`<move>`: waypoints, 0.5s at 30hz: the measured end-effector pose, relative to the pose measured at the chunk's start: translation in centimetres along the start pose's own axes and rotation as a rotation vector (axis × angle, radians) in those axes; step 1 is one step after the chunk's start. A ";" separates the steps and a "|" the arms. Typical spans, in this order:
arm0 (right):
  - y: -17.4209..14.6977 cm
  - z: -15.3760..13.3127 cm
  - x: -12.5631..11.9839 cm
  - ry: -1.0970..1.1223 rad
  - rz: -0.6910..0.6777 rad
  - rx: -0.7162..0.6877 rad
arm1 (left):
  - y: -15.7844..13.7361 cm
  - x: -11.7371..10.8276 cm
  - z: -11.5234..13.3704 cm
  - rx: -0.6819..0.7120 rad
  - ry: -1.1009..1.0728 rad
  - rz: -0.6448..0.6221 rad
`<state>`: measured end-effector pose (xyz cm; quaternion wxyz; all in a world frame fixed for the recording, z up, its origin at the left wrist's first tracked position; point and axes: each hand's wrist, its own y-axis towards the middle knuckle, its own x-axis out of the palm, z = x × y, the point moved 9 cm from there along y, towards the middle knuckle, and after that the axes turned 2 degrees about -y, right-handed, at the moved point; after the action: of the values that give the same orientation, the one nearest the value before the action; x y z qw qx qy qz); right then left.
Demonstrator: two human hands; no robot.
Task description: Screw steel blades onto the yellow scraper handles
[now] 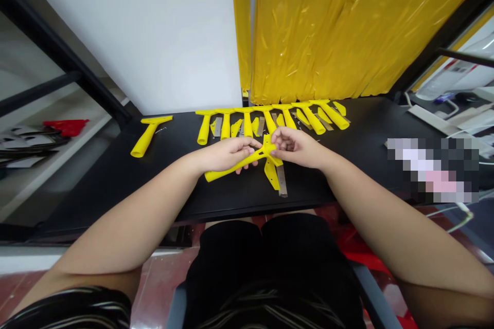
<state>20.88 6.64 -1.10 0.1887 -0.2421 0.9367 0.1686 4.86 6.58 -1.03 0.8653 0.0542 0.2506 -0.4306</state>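
My left hand (231, 155) is wrapped around a yellow T-shaped scraper handle (219, 175), held at a slant above the black table. The handle's wide head points to the right. My right hand (295, 148) is closed at that head, fingertips curled and thumb against it; whatever sits between the fingertips is too small to make out. Just below the head lie a loose yellow plate (271, 175) and a grey metal blade (283, 182), side by side near the table's front edge.
Behind my hands, several yellow scraper handles (311, 119) stand in a row with plates and blades between them. One more handle (144, 140) lies apart at left. A white panel (185, 36) and yellow plastic sheeting (328, 36) rise behind the table (116, 185).
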 end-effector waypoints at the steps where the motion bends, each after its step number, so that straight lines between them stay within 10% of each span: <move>1: 0.0 0.3 0.1 0.033 0.000 -0.002 | 0.0 0.0 -0.1 0.001 -0.018 -0.003; 15: -0.6 -0.1 -0.4 -0.199 0.068 -0.035 | 0.2 0.4 -0.4 -0.009 -0.076 -0.058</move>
<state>21.43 6.26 -0.95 0.2705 -0.1957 0.9179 0.2145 5.07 6.52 -1.61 0.8615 0.0268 0.2211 -0.4564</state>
